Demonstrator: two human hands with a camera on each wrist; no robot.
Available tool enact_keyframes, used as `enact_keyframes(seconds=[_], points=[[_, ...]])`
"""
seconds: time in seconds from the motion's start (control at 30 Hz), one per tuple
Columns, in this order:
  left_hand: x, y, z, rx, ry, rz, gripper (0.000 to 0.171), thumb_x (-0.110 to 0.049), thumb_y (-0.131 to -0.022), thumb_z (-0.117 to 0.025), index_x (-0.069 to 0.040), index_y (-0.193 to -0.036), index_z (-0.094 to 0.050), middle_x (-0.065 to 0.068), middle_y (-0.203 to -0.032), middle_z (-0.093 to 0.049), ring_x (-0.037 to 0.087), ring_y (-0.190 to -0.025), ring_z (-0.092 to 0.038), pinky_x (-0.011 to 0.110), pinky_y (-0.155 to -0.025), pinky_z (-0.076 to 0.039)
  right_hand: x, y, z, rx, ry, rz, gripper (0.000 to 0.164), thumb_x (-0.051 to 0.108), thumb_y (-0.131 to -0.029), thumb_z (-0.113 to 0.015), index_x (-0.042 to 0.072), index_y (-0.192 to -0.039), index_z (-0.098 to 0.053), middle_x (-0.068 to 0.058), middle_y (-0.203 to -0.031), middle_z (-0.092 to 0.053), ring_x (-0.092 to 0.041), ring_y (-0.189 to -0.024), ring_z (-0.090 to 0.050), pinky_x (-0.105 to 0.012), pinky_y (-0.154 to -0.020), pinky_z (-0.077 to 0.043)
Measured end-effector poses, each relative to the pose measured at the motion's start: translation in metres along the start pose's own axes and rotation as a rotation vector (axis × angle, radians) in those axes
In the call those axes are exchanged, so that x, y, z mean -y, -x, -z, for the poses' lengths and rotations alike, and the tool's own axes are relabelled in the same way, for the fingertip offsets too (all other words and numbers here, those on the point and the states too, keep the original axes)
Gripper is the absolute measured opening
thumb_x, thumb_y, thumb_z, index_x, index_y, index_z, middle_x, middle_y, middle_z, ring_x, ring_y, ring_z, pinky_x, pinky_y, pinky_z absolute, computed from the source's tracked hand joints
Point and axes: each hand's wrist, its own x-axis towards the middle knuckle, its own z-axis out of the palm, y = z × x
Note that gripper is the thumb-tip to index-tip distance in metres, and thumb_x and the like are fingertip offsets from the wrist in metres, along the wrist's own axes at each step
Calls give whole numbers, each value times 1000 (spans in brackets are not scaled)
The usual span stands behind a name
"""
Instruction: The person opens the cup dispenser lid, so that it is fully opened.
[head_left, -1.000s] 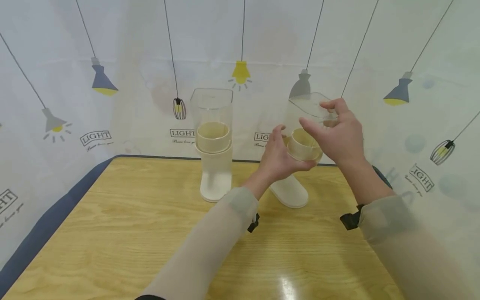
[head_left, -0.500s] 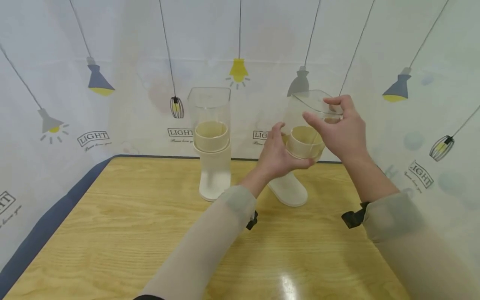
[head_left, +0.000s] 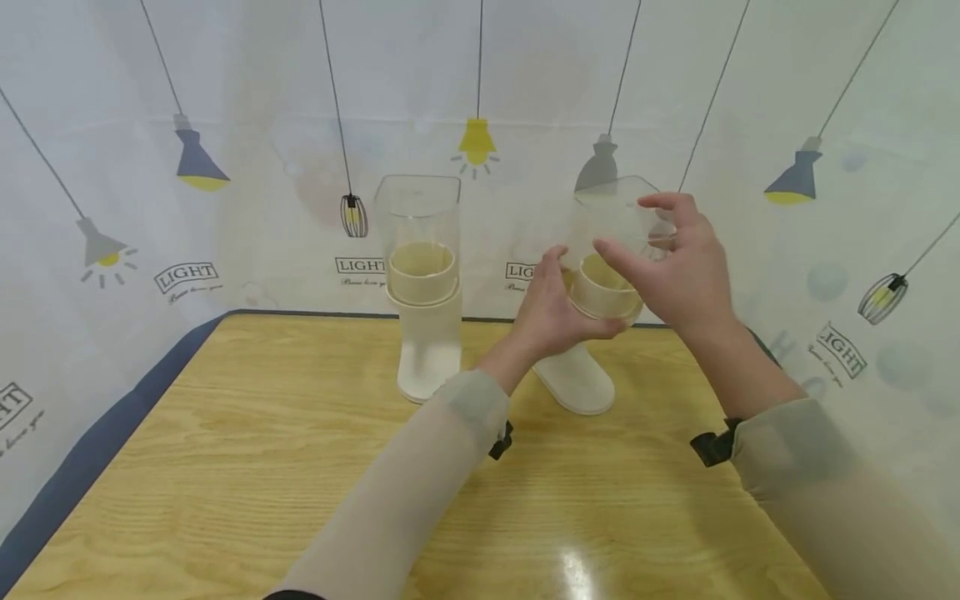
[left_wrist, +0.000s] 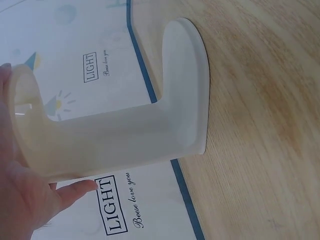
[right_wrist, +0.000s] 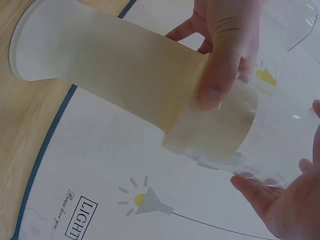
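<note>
A white stand [head_left: 581,387] with a flat oval foot stands on the table, its pale ring-shaped top inside the lower end of a clear plastic container [head_left: 600,218]. My left hand [head_left: 553,315] grips around the joint of ring and container from the left; in the right wrist view its thumb [right_wrist: 215,90] presses on the container's lower edge. Higher up, my right hand [head_left: 682,267] holds the container's clear wall between thumb and fingers. The left wrist view shows the stand's column [left_wrist: 120,132] running down to its foot.
To the left stands a matching unit, a white stand [head_left: 429,358] with a clear container [head_left: 420,200] upright on it. Both are near the back edge of the wooden table [head_left: 300,467]. A curtain [head_left: 262,183] printed with lamps hangs right behind.
The clear container has turned a little, its rim standing at another angle. My right hand has shifted slightly left and down with it. The left hand keeps its grip at the ring.
</note>
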Motion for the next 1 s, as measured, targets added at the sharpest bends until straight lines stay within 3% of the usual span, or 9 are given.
enact_keyframes(seconds=[0.1, 0.2, 0.3, 0.37, 0.63, 0.8, 0.9, 1.0], points=[[1, -1, 2, -4, 5, -9, 135, -50, -73, -102, -15, -170, -17, 11, -157, -48, 22, -131, -57, 41, -111, -56, 2, 0, -1, -19, 18, 46, 81, 54, -92, -85, 26, -160, -52, -15, -166, -50, -43, -134, -67, -61, -99, -58], [2, -2, 3, 7, 26, -16, 135, -49, -73, -103, -14, -171, -17, 11, -156, -47, 22, -130, -57, 41, -111, -56, 2, -2, 1, -32, -9, 1, 81, 57, -92, -84, 28, -160, -51, -12, -168, -49, -42, -134, -68, -40, -91, -61], [5, -2, 5, 26, 62, -25, 137, -47, -72, -103, -12, -171, -17, 11, -156, -47, 22, -132, -56, 43, -114, -54, 1, -2, 7, -58, -60, -50, 79, 58, -92, -84, 30, -158, -53, -6, -168, -51, -37, -135, -69, -18, -78, -54], [7, -1, 6, 32, 77, -31, 137, -46, -71, -104, -12, -172, -16, 12, -157, -47, 24, -134, -56, 44, -115, -53, 3, -2, 11, -72, -82, -60, 76, 57, -92, -85, 32, -157, -54, -4, -168, -52, -36, -135, -70, -11, -72, -51], [9, 4, 4, 12, 86, -63, 131, -43, -73, -103, -14, -171, -20, 15, -162, -44, 28, -146, -51, 47, -120, -50, 12, 5, 31, -108, -108, -51, 70, 52, -93, -85, 37, -154, -57, 1, -167, -52, -30, -132, -72, -11, -69, -54], [5, 8, 2, -16, 74, -36, 131, -46, -74, -102, -15, -171, -20, 14, -168, -37, 28, -150, -47, 48, -124, -47, 8, 13, 46, -130, -83, -42, 68, 50, -93, -86, 40, -153, -57, 2, -165, -52, -6, -117, -74, -10, -69, -54], [1, 13, -2, -44, 70, 1, 131, -51, -74, -101, -15, -172, -21, 12, -169, -36, 27, -150, -46, 47, -123, -48, 5, 19, 56, -143, -63, -37, 67, 49, -94, -85, 40, -154, -57, 1, -164, -53, 11, -107, -68, -10, -67, -53], [-4, 18, -7, -87, 53, 42, 132, -57, -74, -99, -15, -172, -21, 11, -169, -36, 26, -146, -49, 47, -120, -51, 2, 26, 65, -158, -63, -40, 66, 45, -94, -86, 41, -153, -57, 1, -164, -53, 19, -102, -64, -9, -66, -52]])
